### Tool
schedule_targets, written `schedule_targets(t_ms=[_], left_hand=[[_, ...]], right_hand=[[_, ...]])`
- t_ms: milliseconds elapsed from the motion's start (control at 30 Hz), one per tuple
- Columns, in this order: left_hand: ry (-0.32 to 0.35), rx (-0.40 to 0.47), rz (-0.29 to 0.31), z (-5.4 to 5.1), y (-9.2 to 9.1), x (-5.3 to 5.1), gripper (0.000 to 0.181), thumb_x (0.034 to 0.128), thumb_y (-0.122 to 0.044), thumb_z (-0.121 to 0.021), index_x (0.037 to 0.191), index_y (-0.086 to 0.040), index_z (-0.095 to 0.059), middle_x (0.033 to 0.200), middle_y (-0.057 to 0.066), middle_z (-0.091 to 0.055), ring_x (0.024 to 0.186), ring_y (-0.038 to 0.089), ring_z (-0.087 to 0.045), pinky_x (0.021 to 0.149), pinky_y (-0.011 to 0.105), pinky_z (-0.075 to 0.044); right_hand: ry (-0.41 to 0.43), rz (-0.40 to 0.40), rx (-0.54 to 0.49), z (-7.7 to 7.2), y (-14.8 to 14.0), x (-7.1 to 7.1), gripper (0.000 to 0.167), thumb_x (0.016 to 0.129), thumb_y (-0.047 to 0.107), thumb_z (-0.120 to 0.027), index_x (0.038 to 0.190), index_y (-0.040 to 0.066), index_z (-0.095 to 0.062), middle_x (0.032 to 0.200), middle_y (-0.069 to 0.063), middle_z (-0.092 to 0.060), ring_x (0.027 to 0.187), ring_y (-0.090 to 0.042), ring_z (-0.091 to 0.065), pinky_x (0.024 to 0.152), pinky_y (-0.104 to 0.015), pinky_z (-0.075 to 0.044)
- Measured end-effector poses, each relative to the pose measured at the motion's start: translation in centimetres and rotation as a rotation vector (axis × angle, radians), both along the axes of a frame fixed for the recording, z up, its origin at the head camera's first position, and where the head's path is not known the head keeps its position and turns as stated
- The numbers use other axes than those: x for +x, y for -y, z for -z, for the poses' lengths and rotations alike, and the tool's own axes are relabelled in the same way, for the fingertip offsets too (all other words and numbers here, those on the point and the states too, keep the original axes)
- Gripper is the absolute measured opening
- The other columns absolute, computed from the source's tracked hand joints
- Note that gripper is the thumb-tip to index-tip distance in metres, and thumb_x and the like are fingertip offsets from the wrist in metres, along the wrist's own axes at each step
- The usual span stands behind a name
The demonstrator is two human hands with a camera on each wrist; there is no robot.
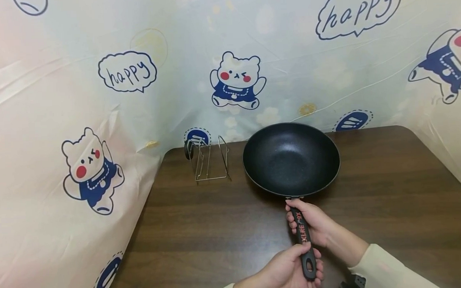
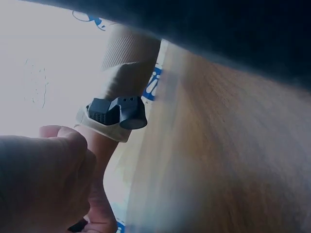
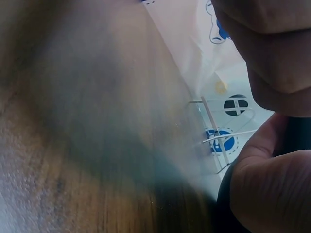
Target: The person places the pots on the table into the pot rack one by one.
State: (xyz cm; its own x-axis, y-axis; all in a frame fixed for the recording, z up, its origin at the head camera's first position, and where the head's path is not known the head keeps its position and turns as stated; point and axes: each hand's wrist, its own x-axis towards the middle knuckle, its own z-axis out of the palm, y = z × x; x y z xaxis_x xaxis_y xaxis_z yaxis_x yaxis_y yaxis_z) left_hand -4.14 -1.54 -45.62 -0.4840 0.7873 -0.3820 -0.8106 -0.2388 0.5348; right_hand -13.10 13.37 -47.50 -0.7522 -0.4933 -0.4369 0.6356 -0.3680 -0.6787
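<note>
A black wok (image 1: 291, 159) is held by its long dark handle (image 1: 303, 230) with red lettering, the bowl facing up over the table. My right hand (image 1: 313, 221) grips the handle near the bowl, thumb along its top. Lower down, my left hand (image 1: 290, 271) has its fingers curled round the handle's end from below. In the left wrist view my left hand (image 2: 43, 182) shows at the lower left, the other forearm behind it. The right wrist view shows curled fingers (image 3: 277, 53) and a thumb at the right, round a dark handle.
A wire rack (image 1: 210, 161) with a black round part stands on the wooden table (image 1: 202, 221), left of the wok near the back edge. A printed curtain (image 1: 175, 78) hangs behind and at the sides. A small black device sits by the right sleeve.
</note>
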Motion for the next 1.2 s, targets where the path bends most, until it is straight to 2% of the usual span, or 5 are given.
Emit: schedule_targets(t_ms=[300,533,700,900,1200], left_hand=[[0.093,0.07,0.053,0.8,-0.5,-0.4,0.022,0.1027,-0.038,-0.042,0.087,-0.024,-0.05,0.076,-0.01,-0.041,0.068,0.003,-0.035,0.067,0.014,-0.027],[0.118,0.106,0.078,1.3,-0.7,-0.5,0.028,0.1023,-0.032,-0.04,0.077,-0.024,-0.049,0.067,-0.011,-0.038,0.061,0.002,-0.029,0.06,0.015,-0.018],[0.115,0.108,0.088,1.5,-0.9,-0.5,0.032,0.1008,-0.027,-0.038,0.07,-0.025,-0.048,0.062,-0.012,-0.038,0.056,0.002,-0.027,0.056,0.014,-0.014],[0.09,0.107,0.106,1.5,-1.0,-0.5,0.034,0.0983,-0.024,-0.034,0.065,-0.024,-0.039,0.056,-0.013,-0.032,0.05,0.002,-0.02,0.052,0.015,-0.011],[0.056,0.129,0.105,1.7,-1.0,-0.4,0.032,0.0932,-0.023,-0.036,0.062,-0.024,-0.031,0.052,-0.015,-0.027,0.045,-0.001,-0.021,0.049,0.017,-0.007]], right_hand=[[-0.024,0.037,0.06,0.2,0.5,-0.1,0.022,0.1,0.033,-0.056,0.093,0.013,-0.052,0.066,0.005,-0.053,0.055,-0.006,-0.052,0.054,-0.022,-0.047],[-0.018,0.041,0.078,0.2,0.7,-0.1,0.021,0.099,0.032,-0.056,0.092,0.013,-0.054,0.066,0.004,-0.054,0.055,-0.007,-0.053,0.055,-0.022,-0.048],[-0.008,0.043,0.083,0.3,0.9,-0.1,0.022,0.098,0.032,-0.059,0.091,0.013,-0.054,0.066,0.004,-0.054,0.055,-0.007,-0.053,0.054,-0.022,-0.047],[-0.011,0.038,0.098,0.3,1.0,-0.1,0.023,0.099,0.033,-0.058,0.088,0.013,-0.052,0.065,0.004,-0.054,0.054,-0.007,-0.053,0.054,-0.022,-0.047],[-0.02,0.065,0.093,-0.1,1.4,0.1,0.028,0.099,0.036,-0.059,0.082,0.015,-0.051,0.061,0.005,-0.052,0.05,-0.007,-0.05,0.051,-0.023,-0.045]])
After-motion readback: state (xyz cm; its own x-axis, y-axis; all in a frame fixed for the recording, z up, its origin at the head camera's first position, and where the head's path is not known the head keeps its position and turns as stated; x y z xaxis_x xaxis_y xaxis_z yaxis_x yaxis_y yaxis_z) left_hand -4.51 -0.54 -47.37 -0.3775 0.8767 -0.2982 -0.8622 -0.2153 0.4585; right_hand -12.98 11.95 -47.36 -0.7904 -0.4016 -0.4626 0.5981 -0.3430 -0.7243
